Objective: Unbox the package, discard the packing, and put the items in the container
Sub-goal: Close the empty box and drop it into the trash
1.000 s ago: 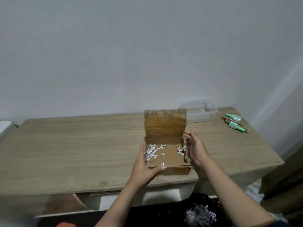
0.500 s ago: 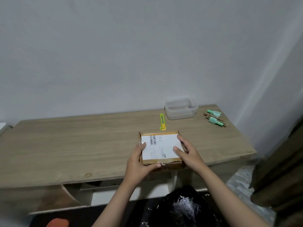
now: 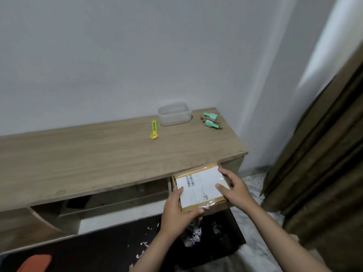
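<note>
Once closed and lifted off the desk (image 3: 117,154), was carried by left hand (image 3: 174,209) and right hand (image 3: 233,191), fingers clamped on the box (image 3: 200,187), toward lower centre, above black bag (image 3: 216,242) with shreds (image 3: 192,236). Meant probably discarding; green items (image 3: 211,119) not yet placed in container (image 3: 173,113).

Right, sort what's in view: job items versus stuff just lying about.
Job: closed brown cardboard box with white label, held by left hand and right hand; clear plastic container; mint-green bottles; shredded white paper.
Lying about: yellow utility knife; orange object.

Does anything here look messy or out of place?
Yes. White paper shreds lie scattered on the dark surface on the floor below the desk. The cardboard box, held shut in both hands beyond the desk's front edge, has a ragged, torn near edge. The green bottles lie beside the clear container, not in it.
</note>
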Motion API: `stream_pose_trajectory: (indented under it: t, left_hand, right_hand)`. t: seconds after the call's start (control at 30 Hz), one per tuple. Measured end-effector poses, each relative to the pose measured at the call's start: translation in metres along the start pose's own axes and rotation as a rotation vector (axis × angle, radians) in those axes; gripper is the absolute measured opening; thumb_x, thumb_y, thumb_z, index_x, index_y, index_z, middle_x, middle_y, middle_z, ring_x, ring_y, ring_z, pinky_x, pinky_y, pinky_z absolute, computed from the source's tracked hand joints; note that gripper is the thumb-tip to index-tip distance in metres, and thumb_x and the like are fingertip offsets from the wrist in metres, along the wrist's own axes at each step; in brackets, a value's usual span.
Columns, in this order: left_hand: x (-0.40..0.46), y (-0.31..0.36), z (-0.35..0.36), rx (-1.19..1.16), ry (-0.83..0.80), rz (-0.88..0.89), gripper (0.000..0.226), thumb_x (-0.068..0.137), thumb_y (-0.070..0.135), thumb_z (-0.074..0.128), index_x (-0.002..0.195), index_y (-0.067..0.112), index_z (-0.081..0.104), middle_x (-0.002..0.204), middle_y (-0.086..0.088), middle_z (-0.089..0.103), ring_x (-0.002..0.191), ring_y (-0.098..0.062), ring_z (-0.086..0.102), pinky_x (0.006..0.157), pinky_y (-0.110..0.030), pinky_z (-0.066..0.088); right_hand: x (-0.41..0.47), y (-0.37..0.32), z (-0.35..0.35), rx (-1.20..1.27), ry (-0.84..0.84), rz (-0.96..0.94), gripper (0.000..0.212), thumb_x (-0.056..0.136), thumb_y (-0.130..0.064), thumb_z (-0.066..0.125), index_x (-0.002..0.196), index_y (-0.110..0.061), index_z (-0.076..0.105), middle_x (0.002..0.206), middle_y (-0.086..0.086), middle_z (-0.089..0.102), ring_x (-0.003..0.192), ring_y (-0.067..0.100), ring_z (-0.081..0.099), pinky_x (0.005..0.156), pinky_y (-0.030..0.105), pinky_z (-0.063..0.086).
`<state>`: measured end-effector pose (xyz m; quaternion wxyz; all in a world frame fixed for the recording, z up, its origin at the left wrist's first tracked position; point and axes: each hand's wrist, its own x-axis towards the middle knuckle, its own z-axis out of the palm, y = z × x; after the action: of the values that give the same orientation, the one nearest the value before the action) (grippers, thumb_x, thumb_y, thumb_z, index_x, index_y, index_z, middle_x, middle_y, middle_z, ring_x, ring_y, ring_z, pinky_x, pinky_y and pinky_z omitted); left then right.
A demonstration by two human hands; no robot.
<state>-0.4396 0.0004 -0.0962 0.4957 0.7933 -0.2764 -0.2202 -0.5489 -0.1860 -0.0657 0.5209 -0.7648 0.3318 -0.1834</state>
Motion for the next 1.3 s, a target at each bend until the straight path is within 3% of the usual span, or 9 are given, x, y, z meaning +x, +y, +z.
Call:
stream_pose_trajectory:
  t: [0.13, 0.23, 0.33, 0.53, 0.6, 0.7, 0.97, 1.17, 1.3]
  left_hand:
    - [-0.02, -0.023, 0.015, 0.095, -0.115, -0.076, 0.097, 0.055, 0.052, 0.083, 0.135, 0.017, 0.043, 0.133, -0.001, 0.044, 0.123, -0.013, 0.042, 0.107, -0.027, 0.033]
    - [-0.021, -0.033, 0.014, 0.158, -0.229, -0.071, 0.077, 0.062, 0.041, 0.084, 0.126, 0.012, 0.054, 0.112, 0.005, 0.049, 0.102, -0.002, 0.046, 0.085, -0.004, 0.031]
    - [-0.012, -0.042, 0.014, 0.258, -0.314, -0.103, 0.055, 0.063, 0.049, 0.076, 0.106, 0.017, 0.065, 0.099, 0.007, 0.058, 0.091, -0.008, 0.054, 0.069, -0.002, 0.035]
    - [0.011, -0.071, 0.018, 0.478, -0.385, -0.216, 0.076, 0.063, 0.058, 0.068, 0.128, 0.024, 0.048, 0.119, -0.014, 0.053, 0.116, -0.034, 0.046, 0.098, -0.037, 0.041]
    - [0.009, -0.072, 0.017, 0.505, -0.376, -0.256, 0.08, 0.065, 0.055, 0.069, 0.133, 0.02, 0.042, 0.129, -0.016, 0.047, 0.123, -0.037, 0.042, 0.104, -0.04, 0.037]
    - [0.005, -0.081, 0.018, 0.505, -0.361, -0.284, 0.089, 0.071, 0.055, 0.065, 0.142, 0.014, 0.03, 0.149, -0.017, 0.03, 0.139, -0.036, 0.023, 0.113, -0.04, 0.027]
    - [0.026, -0.048, 0.018, 0.389, -0.191, 0.017, 0.063, 0.086, 0.043, 0.059, 0.139, 0.015, 0.039, 0.149, -0.009, 0.034, 0.141, -0.019, 0.023, 0.111, -0.027, 0.022]
    - [0.076, -0.003, -0.004, 0.304, -0.047, 0.293, 0.045, 0.085, 0.039, 0.056, 0.123, 0.014, 0.055, 0.127, -0.003, 0.053, 0.124, -0.014, 0.046, 0.103, -0.013, 0.028]
    - [0.119, 0.006, -0.024, 0.261, 0.05, 0.371, 0.043, 0.082, 0.038, 0.054, 0.115, 0.01, 0.059, 0.115, -0.005, 0.058, 0.111, -0.005, 0.049, 0.096, -0.002, 0.027]
  right_hand:
    - [-0.02, 0.026, 0.002, -0.093, -0.064, 0.069, 0.051, 0.083, -0.018, 0.066, 0.129, -0.029, 0.048, 0.133, -0.008, 0.051, 0.122, 0.009, 0.047, 0.098, 0.026, 0.039]
    - [-0.027, 0.043, 0.014, -0.143, -0.111, 0.142, 0.055, 0.084, -0.019, 0.063, 0.134, -0.026, 0.043, 0.142, -0.003, 0.046, 0.129, 0.015, 0.044, 0.107, 0.033, 0.038]
    - [-0.025, 0.051, 0.03, -0.198, -0.143, 0.167, 0.058, 0.086, -0.018, 0.06, 0.139, -0.02, 0.036, 0.147, 0.0, 0.04, 0.135, 0.018, 0.038, 0.11, 0.034, 0.034]
    - [-0.01, 0.054, 0.052, -0.163, -0.209, 0.265, 0.061, 0.085, -0.028, 0.063, 0.14, -0.03, 0.036, 0.158, 0.004, 0.016, 0.144, 0.021, 0.019, 0.114, 0.035, 0.027]
    - [-0.01, 0.056, 0.053, -0.173, -0.24, 0.294, 0.06, 0.087, -0.032, 0.061, 0.141, -0.032, 0.035, 0.159, 0.002, 0.01, 0.146, 0.023, 0.012, 0.116, 0.042, 0.025]
    - [-0.01, 0.062, 0.053, -0.153, -0.231, 0.291, 0.057, 0.088, -0.029, 0.061, 0.14, -0.028, 0.038, 0.158, 0.003, 0.014, 0.145, 0.021, 0.015, 0.117, 0.036, 0.023]
    - [0.01, 0.049, 0.05, -0.1, -0.057, 0.199, 0.041, 0.091, -0.022, 0.057, 0.131, -0.018, 0.05, 0.143, 0.001, 0.045, 0.134, 0.02, 0.038, 0.105, 0.028, 0.034]
    - [0.065, 0.011, 0.059, -0.06, 0.292, -0.015, 0.021, 0.086, -0.012, 0.058, 0.106, -0.013, 0.063, 0.104, 0.003, 0.062, 0.092, 0.016, 0.06, 0.075, 0.014, 0.041]
    - [0.11, -0.002, 0.063, -0.089, 0.339, -0.071, 0.02, 0.081, -0.007, 0.059, 0.1, -0.011, 0.065, 0.096, 0.009, 0.065, 0.078, 0.013, 0.061, 0.067, 0.005, 0.043]
